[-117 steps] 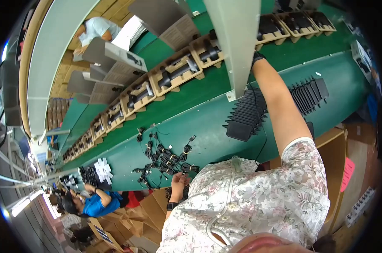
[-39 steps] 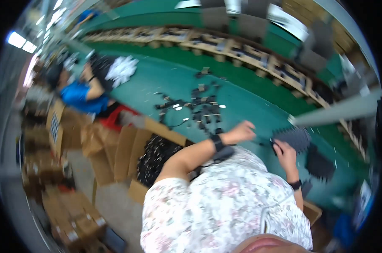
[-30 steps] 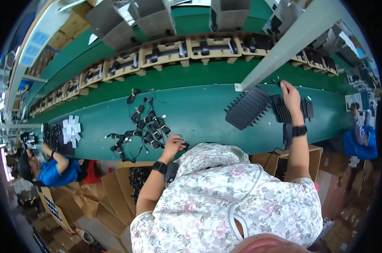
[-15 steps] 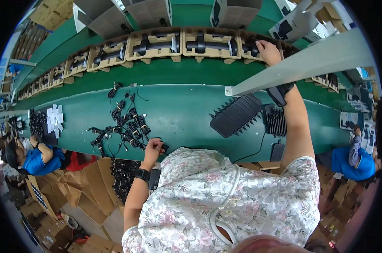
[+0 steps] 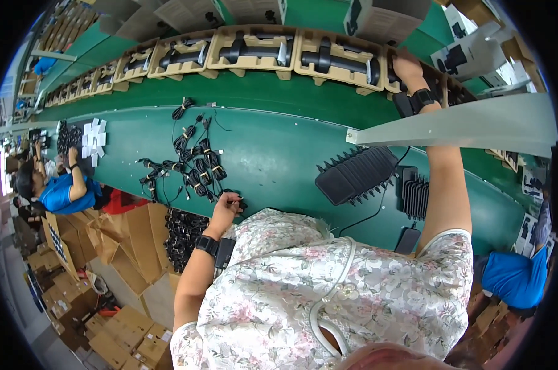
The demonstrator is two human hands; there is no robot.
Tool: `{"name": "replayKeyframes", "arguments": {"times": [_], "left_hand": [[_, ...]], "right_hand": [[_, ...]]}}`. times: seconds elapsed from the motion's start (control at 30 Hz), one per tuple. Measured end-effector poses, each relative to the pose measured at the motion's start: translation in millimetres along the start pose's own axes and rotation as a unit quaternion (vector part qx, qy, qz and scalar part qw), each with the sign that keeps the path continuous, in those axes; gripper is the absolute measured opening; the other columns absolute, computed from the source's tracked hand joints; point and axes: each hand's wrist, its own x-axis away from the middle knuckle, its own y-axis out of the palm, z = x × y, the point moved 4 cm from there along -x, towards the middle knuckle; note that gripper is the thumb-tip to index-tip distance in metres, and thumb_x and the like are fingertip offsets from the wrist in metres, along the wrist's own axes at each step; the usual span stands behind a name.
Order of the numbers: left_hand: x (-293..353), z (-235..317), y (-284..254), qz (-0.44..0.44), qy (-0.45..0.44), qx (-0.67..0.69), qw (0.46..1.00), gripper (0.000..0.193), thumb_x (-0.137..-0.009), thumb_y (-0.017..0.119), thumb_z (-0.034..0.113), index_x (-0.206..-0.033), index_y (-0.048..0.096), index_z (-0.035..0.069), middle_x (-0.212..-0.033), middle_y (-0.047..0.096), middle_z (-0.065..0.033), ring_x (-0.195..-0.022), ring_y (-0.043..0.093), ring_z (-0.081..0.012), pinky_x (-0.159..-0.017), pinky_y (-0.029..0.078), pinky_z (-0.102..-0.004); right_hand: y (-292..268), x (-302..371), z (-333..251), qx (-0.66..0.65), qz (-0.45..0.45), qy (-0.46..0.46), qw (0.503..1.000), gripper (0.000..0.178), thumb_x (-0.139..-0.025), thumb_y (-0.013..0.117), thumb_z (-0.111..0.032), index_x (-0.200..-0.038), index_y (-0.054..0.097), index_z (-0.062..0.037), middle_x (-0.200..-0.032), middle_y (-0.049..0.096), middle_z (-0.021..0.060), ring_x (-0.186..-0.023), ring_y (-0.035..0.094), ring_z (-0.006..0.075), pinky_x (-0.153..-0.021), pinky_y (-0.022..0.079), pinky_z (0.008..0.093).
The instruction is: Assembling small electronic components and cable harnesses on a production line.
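Near the table's front edge, my left hand (image 5: 225, 209) is closed on a black cable (image 5: 242, 204), mostly hidden by the fingers. Beyond it lie several bundled black cables (image 5: 200, 172) with tan ties. My right hand (image 5: 408, 68) reaches far forward into a tan moulded tray (image 5: 390, 84) at the right of the row. Its fingertips are hidden among the black parts there. Neighbouring trays (image 5: 303, 68) hold black cylindrical devices (image 5: 340, 61). Nearer me on the right are a ribbed black block with prongs (image 5: 356, 177) and a smaller ribbed one (image 5: 414, 196).
A grey metal bar (image 5: 464, 126) slants over the table on the right, above my forearm. Open printed boxes (image 5: 387, 18) stand behind the trays. White pieces (image 5: 94, 139) lie far left. Co-workers in blue (image 5: 69, 191) sit at both sides; cartons (image 5: 128, 246) stand below left.
The view has shifted and tilted. My right hand has gone deeper into the tray at the right, its fingertips now hidden. My left hand stays by the front edge with the black cable.
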Motion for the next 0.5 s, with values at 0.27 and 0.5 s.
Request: {"name": "replayKeyframes", "arguments": {"times": [0.27,0.5], "left_hand": [[4,-7,-6,0.053,-0.019,0.028,0.998,0.015,-0.089,0.048,0.002,-0.103,0.05,0.005,-0.088,0.055,-0.0037,-0.069,0.06,-0.0134,-0.057,0.047,-0.0255],[-2,4,2,0.024,-0.054,0.006,0.998,0.018,-0.089,0.047,0.004,-0.108,0.047,0.004,-0.093,0.055,-0.0047,-0.076,0.06,-0.0136,-0.065,0.048,-0.0258]], "right_hand": [[24,22,-29,-0.119,0.229,0.054,0.965,0.046,-0.089,0.043,-0.04,-0.094,0.048,0.0048,-0.078,0.059,0.0271,-0.071,0.058,0.0416,-0.061,0.046,0.0477],[56,18,27,-0.177,0.13,-0.135,0.966,0.041,-0.09,0.043,-0.026,-0.125,0.043,-0.0055,-0.105,0.054,0.0303,-0.094,0.053,0.0451,-0.079,0.045,0.0442]]}}
